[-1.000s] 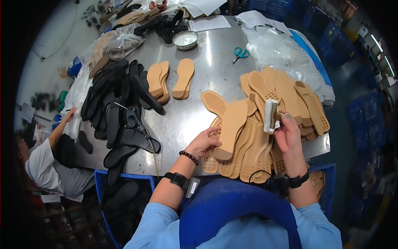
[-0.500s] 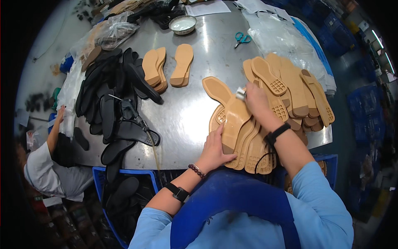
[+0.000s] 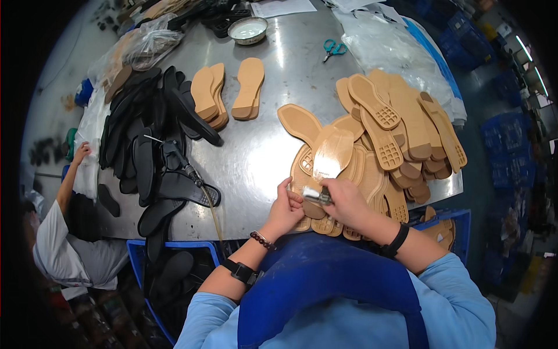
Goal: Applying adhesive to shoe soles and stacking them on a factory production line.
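Note:
A tan shoe sole with a glossy, wet-looking front part lies on top of a fanned pile of tan soles in front of me. My right hand is closed on a small brush with a white head, over the heel end of that sole. Beside the heel's left edge is my left hand, its fingers loosely bent and apart; whether the fingertips touch the sole I cannot tell.
More tan soles are heaped at the right. Black soles cover the left, with a cabled tool among them. Scissors and a bowl of white liquid stand farther back. Blue crates flank me; a person is at far left.
My right hand has brought the brush from the sole's toe end down toward its heel, nearer me. The left hand has come off the heel to its left side.

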Demonstrator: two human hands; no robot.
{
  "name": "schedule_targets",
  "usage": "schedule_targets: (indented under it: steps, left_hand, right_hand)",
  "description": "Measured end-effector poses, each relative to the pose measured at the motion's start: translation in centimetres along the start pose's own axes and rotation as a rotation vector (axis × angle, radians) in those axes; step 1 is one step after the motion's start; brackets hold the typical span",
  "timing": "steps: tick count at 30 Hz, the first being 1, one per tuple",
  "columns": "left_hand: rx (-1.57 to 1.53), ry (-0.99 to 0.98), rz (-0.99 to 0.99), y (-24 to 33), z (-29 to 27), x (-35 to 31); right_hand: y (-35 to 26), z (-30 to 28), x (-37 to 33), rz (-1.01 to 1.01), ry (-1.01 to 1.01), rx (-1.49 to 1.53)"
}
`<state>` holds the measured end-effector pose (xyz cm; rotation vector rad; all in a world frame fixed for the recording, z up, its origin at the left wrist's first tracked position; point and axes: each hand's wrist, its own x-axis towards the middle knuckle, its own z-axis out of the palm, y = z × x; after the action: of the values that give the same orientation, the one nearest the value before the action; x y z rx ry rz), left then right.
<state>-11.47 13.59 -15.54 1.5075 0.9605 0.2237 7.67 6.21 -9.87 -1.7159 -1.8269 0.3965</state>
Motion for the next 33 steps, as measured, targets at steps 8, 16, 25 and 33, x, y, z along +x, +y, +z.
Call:
schedule_targets:
  steps: [8,16,25,33]
  left_hand:
    - [-0.106,0.040,-0.047,1.9,-0.8,1.5]
    - [0.867,0.018,0.412,4.4,3.2,1.3]
    - [0.314,0.415,0.358,3.0,-6.0,0.2]
    - [0.965,0.708,0.059,-5.3,-13.0,0.2]
  right_hand:
    - [9.5,-2.6,8.7,0.222,0.169,-0.334]
    - [8.0,-4.9,8.2,0.512,0.341,-0.009]
    - [7.4,-4.9,2.6,0.559,0.604,0.563]
    - [0.5,-0.3,1.8,0.047,0.094,-0.009]
